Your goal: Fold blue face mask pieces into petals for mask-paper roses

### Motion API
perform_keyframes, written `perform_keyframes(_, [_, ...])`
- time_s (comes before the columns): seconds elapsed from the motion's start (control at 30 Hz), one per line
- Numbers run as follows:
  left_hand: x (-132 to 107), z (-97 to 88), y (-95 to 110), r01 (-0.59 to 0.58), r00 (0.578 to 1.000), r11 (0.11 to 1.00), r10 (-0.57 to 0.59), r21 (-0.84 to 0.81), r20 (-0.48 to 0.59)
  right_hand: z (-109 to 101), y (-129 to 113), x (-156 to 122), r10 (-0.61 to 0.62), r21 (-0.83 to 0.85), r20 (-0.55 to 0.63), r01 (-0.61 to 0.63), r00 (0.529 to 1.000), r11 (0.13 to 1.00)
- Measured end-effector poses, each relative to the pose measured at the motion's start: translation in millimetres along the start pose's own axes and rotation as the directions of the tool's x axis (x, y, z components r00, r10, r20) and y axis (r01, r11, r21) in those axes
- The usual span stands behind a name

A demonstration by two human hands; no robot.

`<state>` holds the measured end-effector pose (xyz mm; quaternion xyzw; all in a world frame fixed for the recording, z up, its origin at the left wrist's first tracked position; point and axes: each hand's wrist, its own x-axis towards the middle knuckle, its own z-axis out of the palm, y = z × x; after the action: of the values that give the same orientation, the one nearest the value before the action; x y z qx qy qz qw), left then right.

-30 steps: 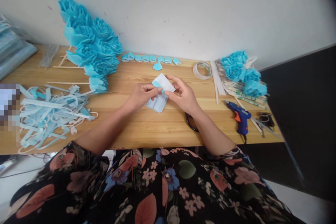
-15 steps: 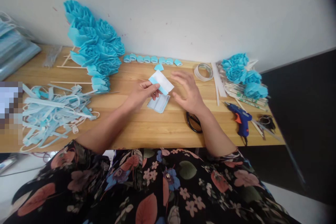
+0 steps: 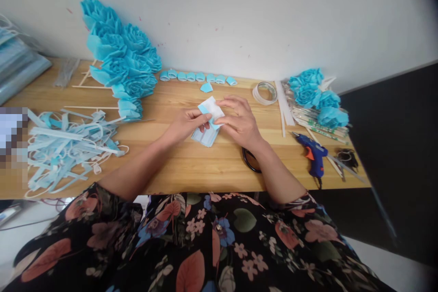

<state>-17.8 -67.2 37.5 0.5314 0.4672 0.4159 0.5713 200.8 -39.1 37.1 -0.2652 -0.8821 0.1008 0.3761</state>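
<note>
My left hand point(image 3: 185, 124) pinches a small blue-and-white piece of mask fabric point(image 3: 211, 108) over the middle of the wooden table point(image 3: 191, 164). My right hand point(image 3: 239, 121) grips the same piece from the right, fingers closed on its edge. Under both hands lies a small stack of cut pale blue fabric pieces point(image 3: 204, 137). A row of small folded blue petals point(image 3: 198, 77) lies just beyond the hands, near the wall.
A big cluster of blue fabric roses point(image 3: 119, 61) leans at the back left. Cut mask strips point(image 3: 68, 146) pile at left. Tape roll point(image 3: 264, 92), more roses on sticks point(image 3: 318, 98), a blue glue gun point(image 3: 313, 155) and black scissors point(image 3: 251, 162) are to the right.
My right hand had let go and hovered open half a second ago; it has now come back and closed on the fabric piece. The left hand kept its hold.
</note>
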Motion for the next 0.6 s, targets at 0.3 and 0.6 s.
perform_keyframes(0.3, [-0.4, -1.0, -3.2, -0.016, 0.999, 0.996, 0.019, 0.088, -0.029, 1.4, -4.7, 0.9, 0.079, 0.095, -0.062, -0.073, 0.995, 0.993])
perform_keyframes(0.6, [0.3, -1.3, -6.1, 0.017, 0.998, 0.998, -0.021, 0.064, 0.052, 3.6, -15.4, 0.8, 0.477, 0.427, 0.055, -0.452, 0.877, 0.783])
